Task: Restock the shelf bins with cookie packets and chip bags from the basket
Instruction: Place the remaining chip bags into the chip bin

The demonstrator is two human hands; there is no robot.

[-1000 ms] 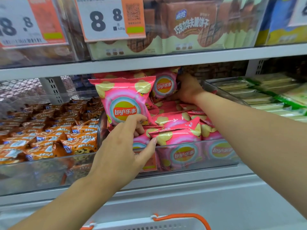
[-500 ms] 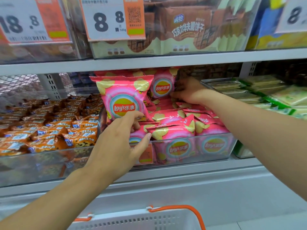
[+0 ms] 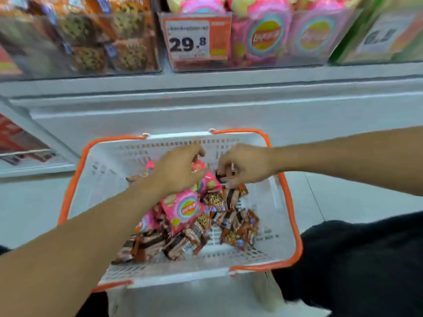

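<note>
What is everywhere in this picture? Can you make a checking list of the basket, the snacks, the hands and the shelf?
Surface: white basket with orange handles, below the shelf ledge.
Job's things: pink chip bags and brown cookie packets piled in the basket.
Clutter: nothing seen.
Hands: left hand reaches over the chip bags, grip unclear; right hand pinches a dark cookie packet.
Cables: nothing seen.
Surroundings: clear shelf bins holding chips and cookies; price tag reading 29.8.

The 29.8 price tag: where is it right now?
Head view, top centre: the 29.8 price tag hangs on the pink chip bin's front, directly above the basket.
</note>
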